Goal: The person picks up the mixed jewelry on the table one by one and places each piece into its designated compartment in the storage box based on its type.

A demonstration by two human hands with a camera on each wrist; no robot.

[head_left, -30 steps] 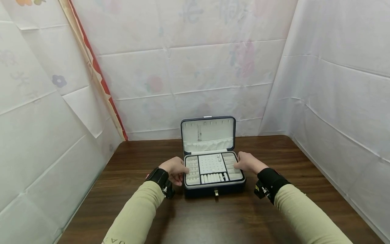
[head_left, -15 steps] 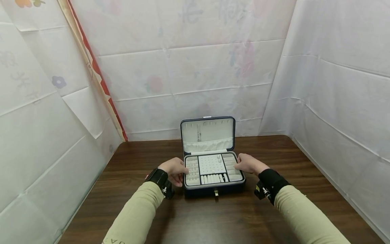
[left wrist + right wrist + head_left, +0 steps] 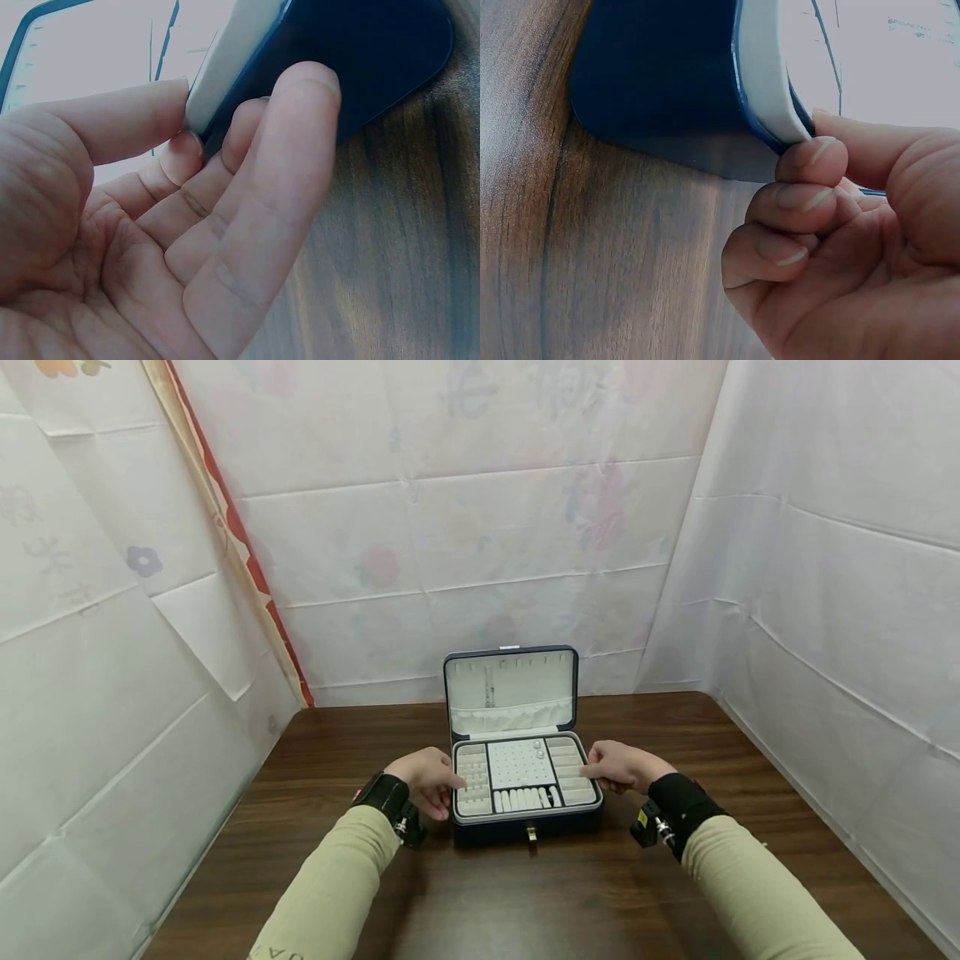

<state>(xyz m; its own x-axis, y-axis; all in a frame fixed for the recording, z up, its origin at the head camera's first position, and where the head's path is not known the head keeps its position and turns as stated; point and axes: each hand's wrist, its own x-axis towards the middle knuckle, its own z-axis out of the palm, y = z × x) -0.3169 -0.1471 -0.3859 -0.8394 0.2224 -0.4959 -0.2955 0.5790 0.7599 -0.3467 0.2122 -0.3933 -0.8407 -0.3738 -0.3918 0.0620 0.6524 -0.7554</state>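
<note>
A navy jewelry box stands on the table with its lid raised. Inside lies a pale insert with small compartments, a dotted panel and a row of ring rolls. My left hand pinches the box's left edge. In the left wrist view, its thumb lies over the pale rim while the fingers are against the outer side. On the right edge, my right hand pinches too. Its thumb reaches over the rim and its curled fingers lie outside, as the right wrist view shows.
A thin chain hangs inside the lid. Small round studs sit on the dotted panel. A metal clasp is on the box front. White sheets wall the brown wooden table at the back and sides.
My right hand has shifted slightly right and toward me along the box edge, its wrist turned a little. My left hand and the box have hardly moved.
</note>
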